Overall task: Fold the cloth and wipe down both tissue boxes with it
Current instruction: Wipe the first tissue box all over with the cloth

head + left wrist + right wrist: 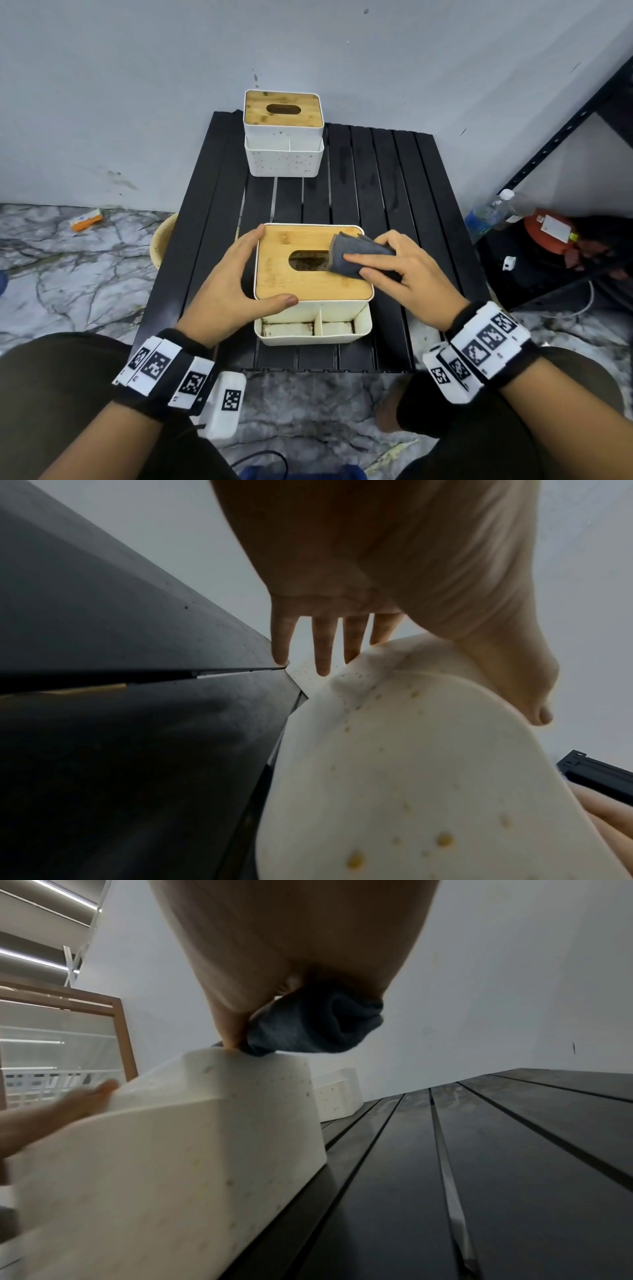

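Wiping the near box

The right hand (407,270) is holding the folded cloth (356,257) on the near box (308,284) lid; the left hand (229,281), spread wide, is steadying its left side.

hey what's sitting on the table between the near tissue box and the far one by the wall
Nothing: in the head view, only bare slats of the black slatted table separate the near white bamboo-lidded tissue box from the far matching box.

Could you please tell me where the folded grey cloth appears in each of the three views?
Head: cloth right of centre, on the near tissue box lid.
Left wrist: not in view.
Right wrist: upper centre, under the right hand.
Shared landmark: the near tissue box.
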